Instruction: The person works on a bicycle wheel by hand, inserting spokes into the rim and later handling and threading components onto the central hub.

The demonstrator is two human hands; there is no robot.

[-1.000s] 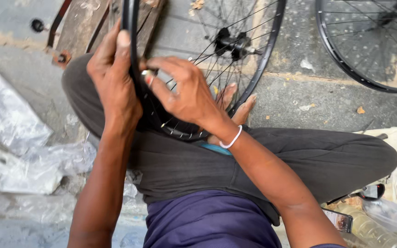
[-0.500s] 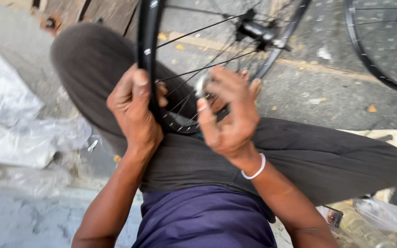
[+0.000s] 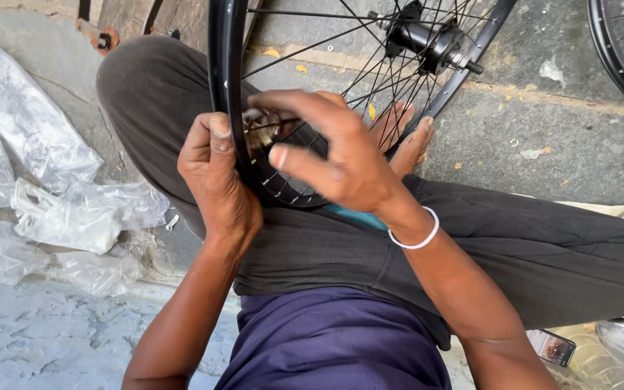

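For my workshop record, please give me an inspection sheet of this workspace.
Surface: grey stone floor, dry leaf bits.
Job's things: black spoked wheel resting on the lap; hub at top.
Clutter: crumpled clear plastic sheets on the left.
Hands: left hand grips the rim; right hand works at the spokes, small metal tool there.
Cables: nothing seen.
Surroundings: second wheel at right; phone on floor.
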